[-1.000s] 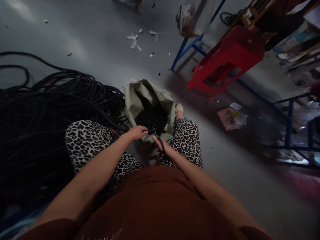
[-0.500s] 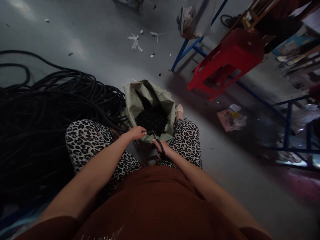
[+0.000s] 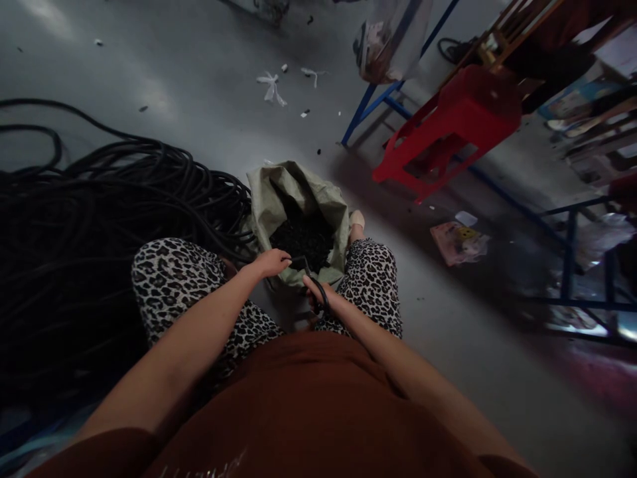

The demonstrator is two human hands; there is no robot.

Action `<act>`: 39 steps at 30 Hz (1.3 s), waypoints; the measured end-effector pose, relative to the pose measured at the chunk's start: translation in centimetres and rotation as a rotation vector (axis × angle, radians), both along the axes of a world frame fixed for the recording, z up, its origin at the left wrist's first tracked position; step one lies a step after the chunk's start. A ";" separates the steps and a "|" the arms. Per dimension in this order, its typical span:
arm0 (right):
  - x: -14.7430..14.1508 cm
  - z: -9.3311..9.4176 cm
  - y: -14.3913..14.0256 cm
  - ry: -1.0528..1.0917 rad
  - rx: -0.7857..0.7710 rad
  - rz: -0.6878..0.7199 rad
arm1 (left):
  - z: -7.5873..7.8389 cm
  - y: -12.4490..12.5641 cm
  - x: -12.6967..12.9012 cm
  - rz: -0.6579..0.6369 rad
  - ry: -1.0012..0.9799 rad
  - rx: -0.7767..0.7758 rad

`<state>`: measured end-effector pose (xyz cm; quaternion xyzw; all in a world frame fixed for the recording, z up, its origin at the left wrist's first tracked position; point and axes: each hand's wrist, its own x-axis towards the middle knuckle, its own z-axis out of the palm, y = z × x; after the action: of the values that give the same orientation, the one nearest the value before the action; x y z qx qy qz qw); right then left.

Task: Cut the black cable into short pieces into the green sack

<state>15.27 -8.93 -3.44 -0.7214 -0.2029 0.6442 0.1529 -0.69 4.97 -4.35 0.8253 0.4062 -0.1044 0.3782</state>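
Note:
Between my knees stands an open woven sack [image 3: 331,192], pale green, with many small black pieces [image 3: 303,236] inside. My left hand [image 3: 271,263] is closed on a thin black hose [image 3: 297,259] whose end sticks out over the sack's near rim. In my right hand [image 3: 314,290] is a pair of scissors [image 3: 324,300] with black handles, its blades pointing toward the hose end. Blade tips and hose meet over the sack; how far the blades are apart is too small to tell.
A large heap of black hose [image 3: 164,166] lies at my left, touching the sack. To the right are a red plastic stool [image 3: 448,126], blue metal frame legs [image 3: 570,252] and a printed packet [image 3: 455,242]. Plastic scraps [image 3: 271,87] lie on the grey floor, and a person sits at top right.
My hands stay nearly in place over the sack. The scissors have turned slightly and their blades have shifted against the hose end. The view has moved a little.

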 end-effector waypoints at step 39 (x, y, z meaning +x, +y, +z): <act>-0.2 0.9 0.8 -0.034 -0.038 0.108 | 0.9 -0.8 0.5 -0.020 -0.018 -0.097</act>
<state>15.04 -8.12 -2.58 -0.7229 -0.2317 0.6431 0.1008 -0.18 4.21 -3.49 0.8110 0.3890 -0.1202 0.4201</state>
